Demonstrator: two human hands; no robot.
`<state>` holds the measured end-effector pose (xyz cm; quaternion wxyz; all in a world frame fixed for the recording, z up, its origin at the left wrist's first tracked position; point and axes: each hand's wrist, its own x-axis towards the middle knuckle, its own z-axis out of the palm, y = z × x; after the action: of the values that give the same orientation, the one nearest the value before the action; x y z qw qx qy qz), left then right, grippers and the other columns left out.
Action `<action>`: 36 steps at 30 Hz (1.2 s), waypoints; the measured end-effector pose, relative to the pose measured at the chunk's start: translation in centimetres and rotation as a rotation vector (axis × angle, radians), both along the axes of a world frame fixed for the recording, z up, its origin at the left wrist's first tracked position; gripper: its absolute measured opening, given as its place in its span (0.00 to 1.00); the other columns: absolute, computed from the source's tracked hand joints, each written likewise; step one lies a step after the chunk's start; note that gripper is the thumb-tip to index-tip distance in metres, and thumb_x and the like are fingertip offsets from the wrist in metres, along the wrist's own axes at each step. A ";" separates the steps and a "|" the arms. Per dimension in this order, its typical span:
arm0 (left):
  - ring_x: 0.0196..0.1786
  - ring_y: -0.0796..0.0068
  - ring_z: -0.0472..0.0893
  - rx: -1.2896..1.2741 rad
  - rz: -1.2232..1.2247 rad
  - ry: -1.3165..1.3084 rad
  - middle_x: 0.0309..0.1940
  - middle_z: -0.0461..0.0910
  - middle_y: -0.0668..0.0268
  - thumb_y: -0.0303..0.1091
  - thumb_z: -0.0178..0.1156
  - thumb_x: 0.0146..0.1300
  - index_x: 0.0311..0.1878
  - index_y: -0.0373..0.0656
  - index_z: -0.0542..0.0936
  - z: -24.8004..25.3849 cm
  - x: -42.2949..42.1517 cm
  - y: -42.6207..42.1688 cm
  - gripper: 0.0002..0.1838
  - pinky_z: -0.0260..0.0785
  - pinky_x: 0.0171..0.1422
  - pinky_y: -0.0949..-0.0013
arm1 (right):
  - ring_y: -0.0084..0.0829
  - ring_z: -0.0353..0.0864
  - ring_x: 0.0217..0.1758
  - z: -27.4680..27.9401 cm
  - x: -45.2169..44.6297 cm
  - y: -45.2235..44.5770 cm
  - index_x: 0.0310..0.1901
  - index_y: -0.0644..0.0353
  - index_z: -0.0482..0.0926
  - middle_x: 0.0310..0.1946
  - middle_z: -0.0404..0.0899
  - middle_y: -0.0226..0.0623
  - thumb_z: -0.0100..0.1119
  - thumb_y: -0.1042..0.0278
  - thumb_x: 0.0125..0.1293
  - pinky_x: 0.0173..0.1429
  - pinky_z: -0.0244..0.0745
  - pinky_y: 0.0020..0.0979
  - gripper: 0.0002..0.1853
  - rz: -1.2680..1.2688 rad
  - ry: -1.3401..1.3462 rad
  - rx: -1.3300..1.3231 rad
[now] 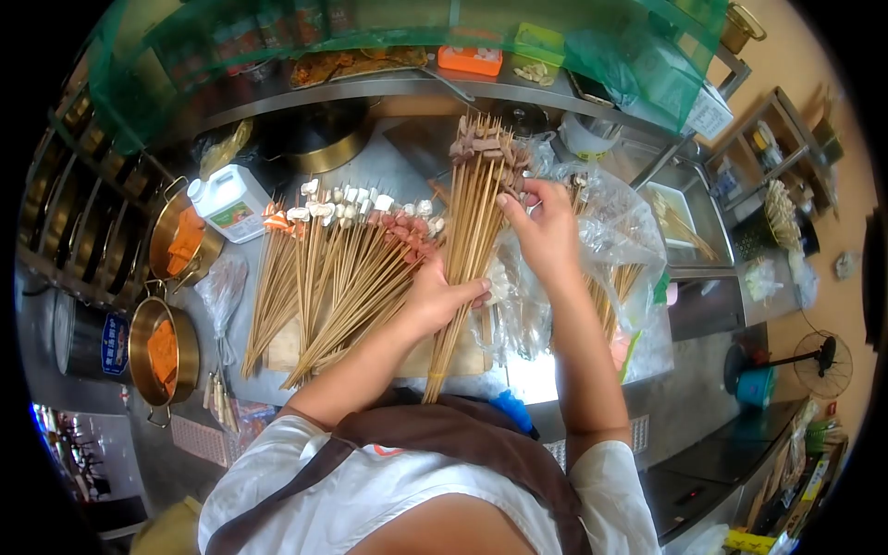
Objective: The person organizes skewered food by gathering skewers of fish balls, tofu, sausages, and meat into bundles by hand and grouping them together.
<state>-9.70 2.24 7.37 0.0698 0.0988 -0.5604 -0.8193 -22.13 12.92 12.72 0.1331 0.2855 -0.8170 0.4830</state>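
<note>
The head camera shows two hands on one bundle of skewers [474, 217], its sticks too closely packed to count. The left hand [437, 291] wraps around the sticks partway down, thumb across the front; the right hand [548, 227] pinches, thumb and fingertips together, the bundle's meat [483, 148] at its upper right edge. The bundle's bare end points toward the body. Left of the grip lie many other skewers [324, 282], likewise uncountable, with three colours of topping: orange-and-white, white and red. Farther left stand one white jug [231, 205] and two gold pots [141, 356], each holding something orange. Right of the grip is clear plastic [615, 240]; beyond the grip, one orange tub [470, 63] and one green tub [538, 43] sit on a shelf [388, 88].
</note>
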 end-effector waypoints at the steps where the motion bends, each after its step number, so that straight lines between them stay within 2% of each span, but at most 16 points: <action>1: 0.33 0.76 0.79 -0.036 0.009 -0.014 0.34 0.76 0.66 0.23 0.60 0.57 0.48 0.39 0.70 -0.2 -0.1 0.0 0.16 0.75 0.38 0.71 | 0.22 0.72 0.29 0.0 -0.2 -0.1 0.39 0.65 0.78 0.34 0.76 0.33 0.63 0.66 0.57 0.37 0.70 0.24 0.12 -0.026 0.000 0.076; 2: 0.33 0.76 0.79 -0.035 0.011 -0.017 0.34 0.76 0.66 0.23 0.60 0.57 0.48 0.39 0.70 -0.2 -0.1 -0.1 0.16 0.75 0.38 0.71 | 0.22 0.72 0.29 -0.2 -0.8 -0.3 0.39 0.65 0.78 0.34 0.76 0.33 0.63 0.66 0.57 0.37 0.70 0.24 0.12 -0.024 -0.002 0.077; 4: 0.33 0.76 0.78 -0.040 0.006 -0.047 0.34 0.75 0.67 0.23 0.59 0.58 0.50 0.39 0.69 -0.1 -0.1 -0.2 0.17 0.75 0.38 0.72 | 0.16 0.68 0.26 -1.1 -2.4 -0.4 0.40 0.63 0.77 0.29 0.73 0.25 0.63 0.65 0.59 0.32 0.65 0.19 0.12 0.177 -0.457 -0.185; 7: 0.35 0.77 0.77 -0.059 -0.012 -0.016 0.38 0.75 0.67 0.24 0.57 0.59 0.55 0.40 0.68 -0.3 -0.2 -0.9 0.19 0.74 0.41 0.72 | 0.16 0.67 0.26 -2.0 -3.4 -0.4 0.39 0.62 0.77 0.29 0.73 0.23 0.62 0.66 0.60 0.29 0.64 0.19 0.10 0.251 -0.583 -0.307; 10: 0.38 0.77 0.76 0.066 0.000 -0.081 0.42 0.74 0.67 0.26 0.55 0.62 0.58 0.40 0.67 -0.1 -0.1 -1.1 0.20 0.73 0.43 0.72 | 0.15 0.68 0.26 -2.8 -2.9 -1.7 0.40 0.63 0.77 0.28 0.74 0.25 0.60 0.68 0.60 0.28 0.65 0.20 0.09 0.179 -0.328 -0.430; 11: 0.38 0.77 0.76 0.067 0.004 -0.083 0.42 0.74 0.67 0.26 0.55 0.62 0.58 0.40 0.67 -0.7 -0.3 -1.3 0.20 0.73 0.43 0.72 | 0.15 0.68 0.26 -2.9 -2.6 -2.0 0.40 0.63 0.77 0.28 0.74 0.25 0.60 0.68 0.60 0.28 0.65 0.20 0.09 0.182 -0.330 -0.429; 13: 0.41 0.77 0.76 0.129 -0.058 -0.029 0.44 0.73 0.67 0.26 0.53 0.63 0.58 0.40 0.67 -1.8 -0.6 -1.6 0.19 0.72 0.46 0.72 | 0.16 0.70 0.27 -2.5 -2.0 -2.5 0.40 0.64 0.76 0.27 0.75 0.27 0.60 0.69 0.60 0.31 0.67 0.20 0.09 0.085 -0.004 -0.128; 17: 0.41 0.75 0.77 0.101 -0.015 -0.046 0.43 0.73 0.67 0.26 0.52 0.64 0.58 0.40 0.67 -2.1 -0.4 -1.4 0.19 0.73 0.45 0.72 | 0.18 0.71 0.28 -2.2 -2.4 -3.1 0.39 0.64 0.76 0.28 0.76 0.29 0.60 0.70 0.59 0.34 0.68 0.21 0.09 0.013 -0.052 -0.053; 19: 0.40 0.74 0.78 0.065 0.031 -0.042 0.41 0.74 0.66 0.26 0.54 0.63 0.55 0.38 0.69 -2.0 -0.4 -1.5 0.17 0.74 0.44 0.71 | 0.20 0.72 0.28 -2.5 -3.1 -3.4 0.38 0.64 0.77 0.27 0.76 0.30 0.61 0.71 0.58 0.37 0.69 0.22 0.08 0.089 -0.346 -0.158; 23: 0.37 0.74 0.80 0.019 0.041 -0.067 0.36 0.77 0.63 0.27 0.55 0.63 0.49 0.35 0.72 -1.8 -0.3 -2.3 0.12 0.76 0.43 0.71 | 0.22 0.72 0.29 -2.6 -3.2 -3.6 0.37 0.64 0.77 0.28 0.75 0.32 0.60 0.72 0.57 0.37 0.69 0.22 0.07 0.198 -0.336 -0.195; 25: 0.34 0.71 0.81 0.137 0.016 -0.082 0.35 0.76 0.65 0.28 0.57 0.60 0.46 0.37 0.72 -1.8 -0.5 -2.8 0.12 0.76 0.40 0.70 | 0.23 0.71 0.28 -1.7 -2.6 -3.8 0.37 0.65 0.76 0.30 0.72 0.34 0.60 0.73 0.57 0.36 0.69 0.23 0.08 0.220 -0.045 -0.025; 26: 0.34 0.71 0.81 0.139 0.020 -0.084 0.35 0.76 0.65 0.28 0.57 0.60 0.46 0.37 0.72 -1.9 -0.5 -3.0 0.12 0.76 0.40 0.70 | 0.23 0.71 0.28 -1.8 -2.7 -3.9 0.37 0.65 0.76 0.30 0.72 0.34 0.60 0.73 0.57 0.36 0.69 0.23 0.08 0.223 -0.048 -0.023; 28: 0.34 0.70 0.81 0.103 0.017 -0.086 0.34 0.76 0.64 0.29 0.58 0.60 0.45 0.38 0.72 -2.1 -0.5 -3.3 0.11 0.77 0.39 0.69 | 0.36 0.74 0.31 -1.9 -2.9 -4.3 0.36 0.63 0.75 0.32 0.72 0.41 0.59 0.73 0.54 0.38 0.71 0.32 0.08 0.255 -0.073 0.024; 29: 0.34 0.70 0.81 0.102 0.020 -0.087 0.34 0.76 0.64 0.29 0.58 0.60 0.45 0.38 0.72 -2.1 -0.5 -3.4 0.11 0.77 0.39 0.69 | 0.36 0.74 0.31 -1.9 -2.9 -4.5 0.36 0.63 0.75 0.32 0.72 0.41 0.59 0.73 0.54 0.38 0.71 0.32 0.08 0.258 -0.074 0.023; 31: 0.34 0.70 0.81 0.166 0.039 -0.090 0.34 0.77 0.63 0.28 0.59 0.59 0.44 0.38 0.72 -2.1 -0.4 -3.3 0.12 0.77 0.39 0.68 | 0.23 0.69 0.26 -2.1 -2.8 -4.8 0.34 0.66 0.74 0.30 0.69 0.34 0.58 0.76 0.54 0.34 0.67 0.23 0.06 0.267 -0.013 -0.008; 36: 0.34 0.70 0.80 0.148 0.112 -0.081 0.33 0.77 0.62 0.26 0.61 0.57 0.44 0.36 0.72 -1.5 -0.4 -3.4 0.12 0.78 0.38 0.68 | 0.18 0.67 0.24 -2.8 -2.8 -4.9 0.32 0.65 0.74 0.25 0.70 0.30 0.57 0.77 0.52 0.29 0.65 0.22 0.06 0.188 -0.045 -0.093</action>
<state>-10.06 -1.16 5.88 0.0853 0.1677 -0.4944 -0.8486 -24.95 8.05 9.89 0.0819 0.3437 -0.7660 0.5371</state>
